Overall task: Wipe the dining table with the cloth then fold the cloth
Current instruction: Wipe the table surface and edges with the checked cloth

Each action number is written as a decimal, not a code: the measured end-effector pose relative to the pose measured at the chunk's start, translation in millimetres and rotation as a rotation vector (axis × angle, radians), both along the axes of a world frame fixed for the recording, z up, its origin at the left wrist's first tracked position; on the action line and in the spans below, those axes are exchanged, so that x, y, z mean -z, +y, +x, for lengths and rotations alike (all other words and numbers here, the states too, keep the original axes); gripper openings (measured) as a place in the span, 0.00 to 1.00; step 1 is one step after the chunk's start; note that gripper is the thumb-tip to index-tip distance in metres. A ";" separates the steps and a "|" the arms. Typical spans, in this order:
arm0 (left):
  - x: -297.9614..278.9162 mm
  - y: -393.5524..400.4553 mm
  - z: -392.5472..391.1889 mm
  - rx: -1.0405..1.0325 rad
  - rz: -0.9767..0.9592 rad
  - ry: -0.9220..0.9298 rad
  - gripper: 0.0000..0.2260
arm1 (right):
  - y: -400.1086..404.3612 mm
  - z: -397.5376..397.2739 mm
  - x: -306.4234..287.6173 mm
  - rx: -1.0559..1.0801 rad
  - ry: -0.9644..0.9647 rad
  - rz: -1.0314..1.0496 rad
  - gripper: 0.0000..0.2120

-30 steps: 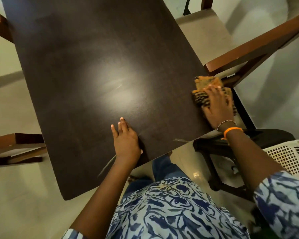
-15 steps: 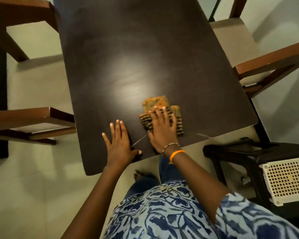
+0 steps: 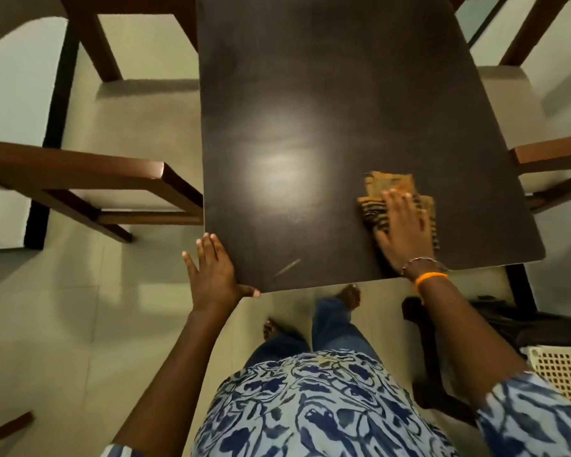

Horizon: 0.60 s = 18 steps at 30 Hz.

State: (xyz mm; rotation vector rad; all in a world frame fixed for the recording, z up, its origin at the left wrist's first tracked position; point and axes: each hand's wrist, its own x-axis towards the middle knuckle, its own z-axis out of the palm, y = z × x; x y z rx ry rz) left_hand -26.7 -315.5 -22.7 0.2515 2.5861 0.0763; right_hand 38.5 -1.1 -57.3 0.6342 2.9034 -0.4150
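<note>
Flat rather than closed, the grip of the right hand [image 3: 404, 225] is an open palm with fingers spread, pressing the folded orange-and-black striped cloth [image 3: 389, 196] onto the dark brown wooden surface [image 3: 310, 127]; nothing is pinched between fingers and thumb. The cloth lies near the surface's right edge, close to the near right corner, with its far end sticking out beyond the fingertips.

Half a second ago the same hand and cloth were near the middle of the near edge, and a second ago they were out at the right edge, so the cloth has swept inward and is now travelling back toward the right. That reads as a back-and-forth stroke along the strip nearest the person.

The left hand [image 3: 216, 275] has also shifted: it earlier lay flat on the surface just beside the cloth, and it now sits open at the near left corner, fingers along the left edge and thumb on the near edge, apparently steadying the body.

Judging by this, the wiping is still under way and confined to the near band; the far part, with its pale glare patch, shows no cloth near it. Folding has not started as a separate step, though the cloth is already bunched in layers. Wooden chairs [image 3: 89, 179] stand at both sides, well clear of the stroke.
</note>
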 end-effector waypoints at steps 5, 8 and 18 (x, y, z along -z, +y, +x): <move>3.9 -3.5 -0.3 -0.007 0.026 0.015 0.59 | -7.8 -1.6 -5.8 0.216 -0.042 0.019 0.33; 6.3 -4.6 0.2 -0.012 0.026 0.028 0.59 | -55.6 -14.4 -8.6 0.157 -0.056 0.021 0.34; 9.2 -11.0 6.6 -0.158 0.042 0.022 0.61 | -214.3 -71.7 -3.8 -0.460 -0.108 -0.078 0.33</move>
